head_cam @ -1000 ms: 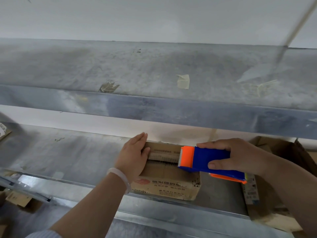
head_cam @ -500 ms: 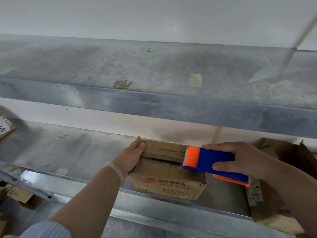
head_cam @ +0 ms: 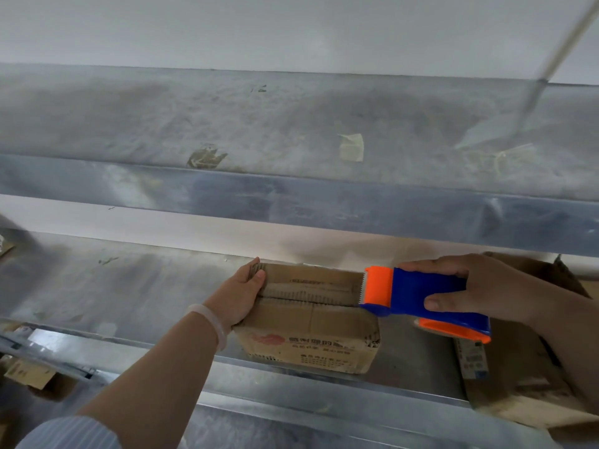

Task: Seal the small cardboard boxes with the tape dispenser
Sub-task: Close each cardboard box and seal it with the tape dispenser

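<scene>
Hands: left hand (head_cam: 241,294) wraps the left end of the small cardboard box (head_cam: 311,319), thumb on top, pinning it so it can't slide; right hand (head_cam: 466,286) is clamped round the tape dispenser (head_cam: 418,296).
Dispenser: orange toothed head sits at the box's right top edge, in line with the flap seam.
Box: flaps down, on the metal shelf (head_cam: 113,286).
Right of the box: a bigger worn carton (head_cam: 518,384).
Guess: cutting the tape comes next, though I can't make out the tape itself.
</scene>
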### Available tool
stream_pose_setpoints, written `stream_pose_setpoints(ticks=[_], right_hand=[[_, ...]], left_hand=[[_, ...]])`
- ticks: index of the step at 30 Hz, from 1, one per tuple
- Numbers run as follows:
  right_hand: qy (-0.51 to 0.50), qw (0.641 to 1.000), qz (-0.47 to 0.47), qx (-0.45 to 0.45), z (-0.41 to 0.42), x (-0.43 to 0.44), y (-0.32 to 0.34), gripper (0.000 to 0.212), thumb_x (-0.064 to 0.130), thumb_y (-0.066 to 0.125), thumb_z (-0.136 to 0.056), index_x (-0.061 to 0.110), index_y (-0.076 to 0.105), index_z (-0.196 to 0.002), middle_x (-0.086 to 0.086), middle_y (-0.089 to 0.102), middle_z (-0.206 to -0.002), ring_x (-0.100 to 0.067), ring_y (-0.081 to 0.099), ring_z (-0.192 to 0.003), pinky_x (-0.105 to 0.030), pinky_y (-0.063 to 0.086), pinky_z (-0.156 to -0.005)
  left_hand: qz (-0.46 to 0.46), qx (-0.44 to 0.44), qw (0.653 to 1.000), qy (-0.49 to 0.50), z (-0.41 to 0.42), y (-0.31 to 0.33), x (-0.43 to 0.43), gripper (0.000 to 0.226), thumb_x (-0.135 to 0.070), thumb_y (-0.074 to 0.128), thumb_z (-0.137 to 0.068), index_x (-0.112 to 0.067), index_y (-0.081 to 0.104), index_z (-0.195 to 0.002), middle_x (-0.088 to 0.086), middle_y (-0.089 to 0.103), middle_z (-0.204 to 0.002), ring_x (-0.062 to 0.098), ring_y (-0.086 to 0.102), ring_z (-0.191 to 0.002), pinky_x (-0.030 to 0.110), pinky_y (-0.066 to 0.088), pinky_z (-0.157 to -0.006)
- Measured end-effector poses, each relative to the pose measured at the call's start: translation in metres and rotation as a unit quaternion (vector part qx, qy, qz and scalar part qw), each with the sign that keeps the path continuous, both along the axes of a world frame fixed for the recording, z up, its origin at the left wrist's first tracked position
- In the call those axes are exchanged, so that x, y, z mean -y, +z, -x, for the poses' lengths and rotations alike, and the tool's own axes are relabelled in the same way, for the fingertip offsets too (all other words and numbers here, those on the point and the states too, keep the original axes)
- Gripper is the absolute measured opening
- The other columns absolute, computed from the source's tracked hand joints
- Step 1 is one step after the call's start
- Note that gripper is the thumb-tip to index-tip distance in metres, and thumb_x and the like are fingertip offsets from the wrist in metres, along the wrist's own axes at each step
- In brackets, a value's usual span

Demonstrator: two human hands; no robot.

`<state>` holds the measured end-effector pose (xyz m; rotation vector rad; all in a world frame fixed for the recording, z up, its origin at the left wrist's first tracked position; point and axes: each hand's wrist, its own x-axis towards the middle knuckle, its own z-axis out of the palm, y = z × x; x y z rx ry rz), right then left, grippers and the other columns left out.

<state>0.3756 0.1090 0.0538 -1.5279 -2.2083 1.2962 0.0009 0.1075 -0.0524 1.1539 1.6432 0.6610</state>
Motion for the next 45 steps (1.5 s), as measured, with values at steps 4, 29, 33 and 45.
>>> stream_pose_setpoints(ticks=[4, 29, 33, 45], right_hand=[[-0.012, 1.000, 0.024, 0.008, -0.019, 0.004, 0.006, 0.063, 0.064, 0.075, -0.061, 0.062, 0.052, -0.120, 0.027, 0.066, -0.111, 0.002, 0.065, -0.097, -0.022, 0.055, -0.077], [-0.058, 0.998, 0.029, -0.010, 0.013, 0.023, -0.023, 0.047, 0.034, 0.073, -0.083, 0.061, 0.047, -0.112, 0.027, 0.066, -0.101, 0.010, 0.064, -0.086, -0.007, 0.048, -0.065], [-0.054, 0.998, 0.029, -0.019, 0.018, 0.028, -0.025, 0.049, 0.037, 0.075, -0.080, 0.061, 0.050, -0.115, 0.029, 0.067, -0.103, 0.009, 0.064, -0.090, -0.010, 0.051, -0.069], [-0.079, 0.993, 0.021, -0.088, 0.036, 0.042, -0.035, 0.047, 0.032, 0.075, -0.080, 0.053, 0.055, -0.116, 0.023, 0.066, -0.110, 0.005, 0.064, -0.094, -0.014, 0.052, -0.069]], left_hand=[[0.000, -0.006, 1.000, -0.001, 0.000, -0.002, -0.002, 0.050, -0.047, 0.037, -0.101, -0.035, 0.029, -0.149, 0.003, 0.053, -0.133, 0.026, 0.055, -0.117, 0.046, 0.045, -0.104], [0.032, 0.079, 0.995, 0.051, 0.025, 0.015, 0.008, 0.053, -0.050, 0.047, -0.097, -0.040, 0.034, -0.147, 0.002, 0.053, -0.138, 0.028, 0.060, -0.114, 0.047, 0.052, -0.095], [-0.077, -0.153, 0.985, -0.017, 0.022, 0.029, 0.007, 0.068, -0.041, 0.047, -0.099, -0.028, 0.011, -0.155, -0.001, 0.034, -0.154, 0.024, 0.036, -0.139, 0.036, 0.026, -0.113], [-0.242, -0.450, 0.761, -0.399, -0.054, 0.036, 0.033, 0.066, -0.060, -0.011, -0.086, -0.044, -0.006, -0.149, -0.018, -0.015, -0.158, 0.008, -0.017, -0.147, 0.041, -0.005, -0.121]])
